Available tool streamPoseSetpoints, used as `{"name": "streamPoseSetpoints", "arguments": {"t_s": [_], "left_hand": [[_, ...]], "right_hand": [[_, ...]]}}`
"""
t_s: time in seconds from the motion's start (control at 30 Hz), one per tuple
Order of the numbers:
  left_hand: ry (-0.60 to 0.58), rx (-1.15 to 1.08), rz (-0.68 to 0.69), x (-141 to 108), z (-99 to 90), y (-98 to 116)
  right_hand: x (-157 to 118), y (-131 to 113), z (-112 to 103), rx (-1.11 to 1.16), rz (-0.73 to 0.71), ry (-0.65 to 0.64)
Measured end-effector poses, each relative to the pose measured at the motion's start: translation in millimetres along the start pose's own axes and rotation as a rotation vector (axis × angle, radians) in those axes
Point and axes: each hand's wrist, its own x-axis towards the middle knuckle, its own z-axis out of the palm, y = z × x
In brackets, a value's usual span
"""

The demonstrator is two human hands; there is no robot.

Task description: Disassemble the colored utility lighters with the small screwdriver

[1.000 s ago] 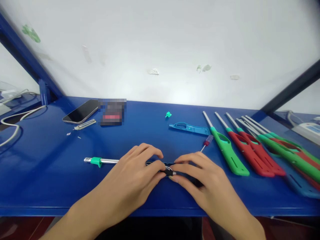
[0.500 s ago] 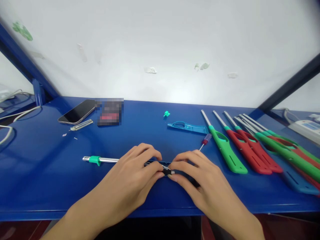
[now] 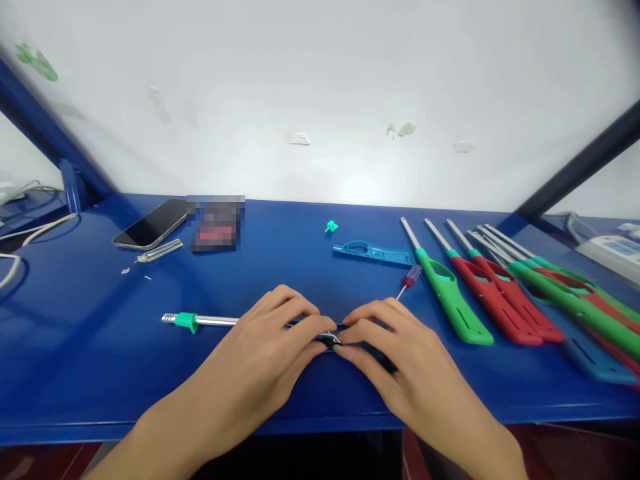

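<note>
Left hand (image 3: 277, 340) was arched over the open lighter (image 3: 217, 321), thumb and index finger pinched on a small black part (image 3: 331, 341). Head view, only one. Right hand (image 3: 400, 340) faced it, fingers bent, thumb and index tips at the black part's right end; gripping or just bracing, couldn't tell.

Places taken from the screwdriver (image 3: 412, 275): open lighter lay on the blue table (image 3: 100, 373), left of it and nearer the person. Key relation: black part sat between the two sets of fingertips, directly at both hands, neither clearly nearer. Left hand covered the tube side, right hand the opposite side.

Long axis ran left to right, roughly along the table's front edge, lying flat. Metal tube (image 3: 225, 321) pointed left, away from the screwdriver, with the green collar (image 3: 187, 322) out past the left hand. Middle stretch was hidden under that hand; other end ran right, mostly covered by the right hand.

Blue half shell (image 3: 390, 255) lay left of the screwdriver, a bit farther from the person. Green lighter (image 3: 453, 297) lay just right of it, tube pointing away.
</note>
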Motion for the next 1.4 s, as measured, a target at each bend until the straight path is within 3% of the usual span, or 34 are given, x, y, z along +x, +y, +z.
{"name": "streamPoseSetpoints", "arguments": {"t_s": [0.67,1.4], "left_hand": [[0.068,0.021,0.044,-1.0,1.0,-0.8],[0.037,0.088,0.055,3.1,-8.8,1.3]], "right_hand": [[1.3,-2.4,-2.6,-0.017,0.016,-0.021],[-0.5,-0.3,-1.0,-0.028,0.005,0.002]]}}
